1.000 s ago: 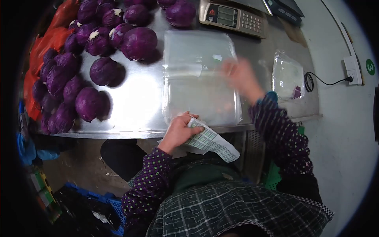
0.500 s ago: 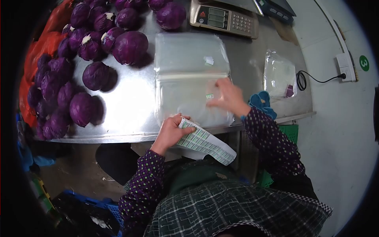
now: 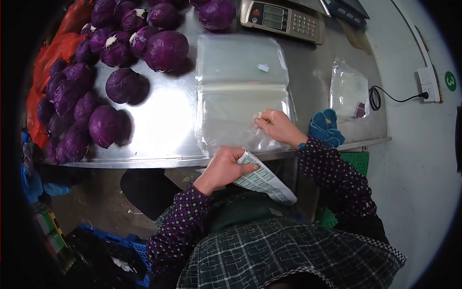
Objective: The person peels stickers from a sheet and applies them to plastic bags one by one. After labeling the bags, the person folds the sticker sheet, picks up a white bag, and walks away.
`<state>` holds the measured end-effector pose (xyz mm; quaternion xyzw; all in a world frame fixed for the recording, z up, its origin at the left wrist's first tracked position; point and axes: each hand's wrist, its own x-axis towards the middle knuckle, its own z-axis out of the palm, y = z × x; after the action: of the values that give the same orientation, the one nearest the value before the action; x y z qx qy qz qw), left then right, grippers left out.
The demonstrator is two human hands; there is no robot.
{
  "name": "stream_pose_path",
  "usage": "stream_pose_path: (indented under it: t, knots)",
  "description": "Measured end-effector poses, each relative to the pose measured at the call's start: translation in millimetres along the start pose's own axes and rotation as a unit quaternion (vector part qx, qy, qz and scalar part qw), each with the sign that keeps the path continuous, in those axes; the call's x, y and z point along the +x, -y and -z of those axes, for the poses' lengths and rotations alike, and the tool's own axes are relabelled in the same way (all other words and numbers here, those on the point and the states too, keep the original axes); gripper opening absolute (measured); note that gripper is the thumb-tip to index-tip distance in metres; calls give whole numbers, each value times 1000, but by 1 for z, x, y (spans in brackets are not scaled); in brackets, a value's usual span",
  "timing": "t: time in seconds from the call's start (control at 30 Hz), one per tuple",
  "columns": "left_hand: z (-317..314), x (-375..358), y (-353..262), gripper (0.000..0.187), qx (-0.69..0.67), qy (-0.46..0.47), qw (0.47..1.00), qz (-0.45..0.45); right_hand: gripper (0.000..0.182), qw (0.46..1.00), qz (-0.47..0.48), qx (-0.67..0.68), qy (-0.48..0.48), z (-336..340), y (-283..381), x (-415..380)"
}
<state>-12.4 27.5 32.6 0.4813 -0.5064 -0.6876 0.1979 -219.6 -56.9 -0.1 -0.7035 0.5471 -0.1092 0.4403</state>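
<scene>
My left hand (image 3: 224, 166) is closed on a sheet of small green-and-white stickers (image 3: 264, 180), held at the table's front edge, its far end curling down over my lap. A stack of clear plastic bags (image 3: 240, 62) lies flat in front of me. On its near half, my right hand (image 3: 279, 127) pinches the film of the top bag, which wrinkles under the fingertips. A small green-and-white sticker (image 3: 261, 113) shows right beside those fingertips. Higher on the stack lies a little white scrap (image 3: 263, 67).
Several purple cabbages (image 3: 166, 50) and red mesh sacks (image 3: 48, 72) fill the left of the metal table (image 3: 159, 120). A weighing scale (image 3: 281, 20) stands at the back. On the right are a blue cloth (image 3: 326, 127), another clear bag (image 3: 349, 89) and a black cable (image 3: 399, 100).
My right hand has come down onto the bag, its fingers closing from a wider spread into a pinch. The sticker sheet has shifted slightly right and down with my left hand.
</scene>
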Motion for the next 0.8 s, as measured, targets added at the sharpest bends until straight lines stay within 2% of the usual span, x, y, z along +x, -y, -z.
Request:
stream_pose_path:
  t: [0.07,0.1,0.17,0.2,0.27,0.33,0.37,0.4,0.43,0.47,0.5,0.6,0.63,0.67,0.7,0.73,0.77,0.8]
  knots:
    - [0,-2,-2,18,31,5,998,-60,28,1000,14,-14,-12,-4,1,5]
    - [2,0,-1,18,31,3,998,-60,29,999,29,-26,-26,-5,3,7]
    - [6,9,6,18,-31,-83,996,-30,29,1000,12,-16,-15,-3,7,7]
    - [10,14,13,18,-30,-83,996,-31,29,1000,-8,-5,-4,-2,9,7]
    - [19,26,29,18,8,-144,984,-109,29,1000,-19,11,7,-1,7,9]
    - [21,28,31,18,7,-128,988,-89,27,999,-31,4,38,5,2,12]
    - [21,28,31,19,59,-123,987,-83,26,998,-30,-20,57,16,-3,23]
    - [22,28,30,19,111,-117,984,-78,23,993,-18,-67,-97,38,2,36]
    - [22,28,28,19,111,-116,984,-77,23,963,41,97,-248,74,16,56]
    - [22,27,25,21,95,-110,987,-62,20,919,81,107,-370,124,27,74]
    - [23,27,22,23,81,-103,990,-48,20,919,77,108,-373,131,40,65]
    - [25,30,27,22,59,-113,992,-23,8,928,94,208,-296,129,74,27]
    - [26,34,26,22,53,-115,992,-29,14,938,57,271,-206,95,58,20]
    - [25,33,28,21,59,-109,991,-51,23,955,21,250,-160,53,26,21]
    - [26,31,31,21,71,-101,990,-70,32,965,-16,234,-115,23,0,22]
    - [26,31,31,21,74,-98,990,-67,32,964,-18,239,-117,16,-7,21]
    - [25,32,30,21,70,-96,991,-66,40,976,25,104,-192,12,-12,20]
    - [26,31,28,21,61,-100,991,-66,47,963,71,-38,-257,11,-18,22]
